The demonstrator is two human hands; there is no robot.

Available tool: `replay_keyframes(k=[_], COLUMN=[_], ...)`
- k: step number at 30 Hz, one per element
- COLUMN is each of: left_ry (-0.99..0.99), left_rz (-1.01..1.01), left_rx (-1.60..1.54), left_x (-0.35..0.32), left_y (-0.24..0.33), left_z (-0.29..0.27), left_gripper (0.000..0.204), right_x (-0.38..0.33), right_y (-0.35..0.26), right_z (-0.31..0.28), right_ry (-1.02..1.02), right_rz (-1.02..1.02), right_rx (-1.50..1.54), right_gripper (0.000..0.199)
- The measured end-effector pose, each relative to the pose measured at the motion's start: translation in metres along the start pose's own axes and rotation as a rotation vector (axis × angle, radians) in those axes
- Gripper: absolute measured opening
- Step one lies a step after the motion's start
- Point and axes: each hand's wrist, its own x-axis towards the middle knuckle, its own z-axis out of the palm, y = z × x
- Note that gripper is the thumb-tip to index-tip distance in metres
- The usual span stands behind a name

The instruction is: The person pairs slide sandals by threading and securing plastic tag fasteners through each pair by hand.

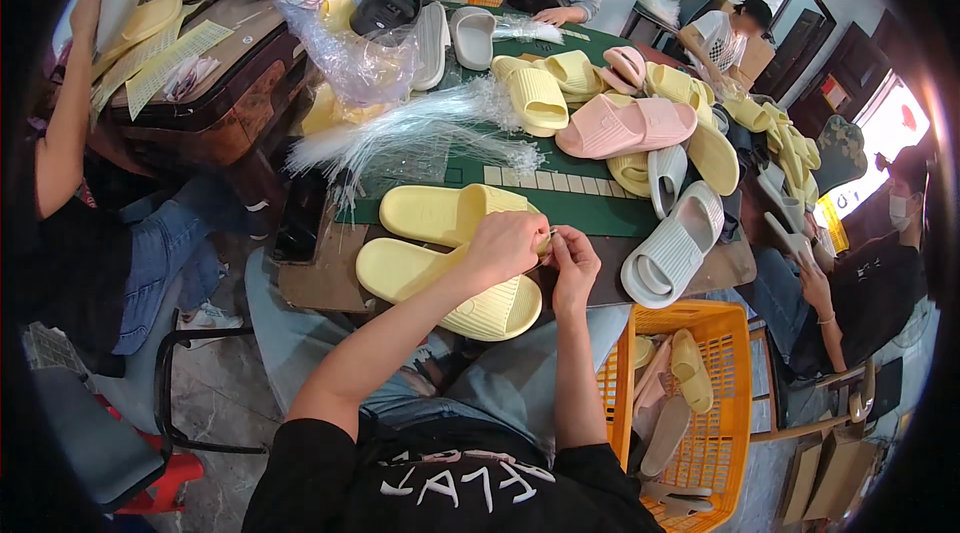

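Observation:
A pair of pale yellow slide sandals lies at the table's near edge: the far slide (425, 213) and the near slide (405, 271), toes to the left. Above the straps, my left hand (508, 251) is closed, its fingertips together at the right side. Against them pinch the thumb and fingers of my right hand (574, 271). Something small and thin shows between the two hands, too small to make out. Just beyond the slides, a bundle of clear plastic strands (410, 138) spreads over the table. Right of it runs a row of pale stickers (580, 185) on the green mat (470, 176).
Yellow, pink and grey slides heap at the right, a pink slide (625, 125) and a grey slide (672, 245) among them. An orange basket (738, 373) holding slides stands by my right leg. Crumpled plastic (350, 48) lies far left. Several people sit around.

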Motion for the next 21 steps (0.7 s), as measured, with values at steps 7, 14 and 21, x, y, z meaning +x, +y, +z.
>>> replay_keyframes(k=[7,14,21], left_ry=[-0.038,0.016,-0.035], left_rz=[0.037,0.041,0.078], left_rx=[0.009,-0.003,0.051], left_x=[0.0005,-0.0005,-0.0026], left_y=[0.0044,-0.0012,0.0047], left_z=[-0.0045,-0.0015,0.0002], left_gripper=[0.008,0.013,0.011], right_x=[0.0011,0.0007,-0.0023], right_y=[0.001,0.0009,-0.0005], right_z=[-0.002,0.0024,-0.0044], right_ry=[0.027,0.039,-0.004], right_rz=[0.001,0.027,0.015], right_rx=[0.036,0.027,-0.072], right_gripper=[0.01,0.009,0.007])
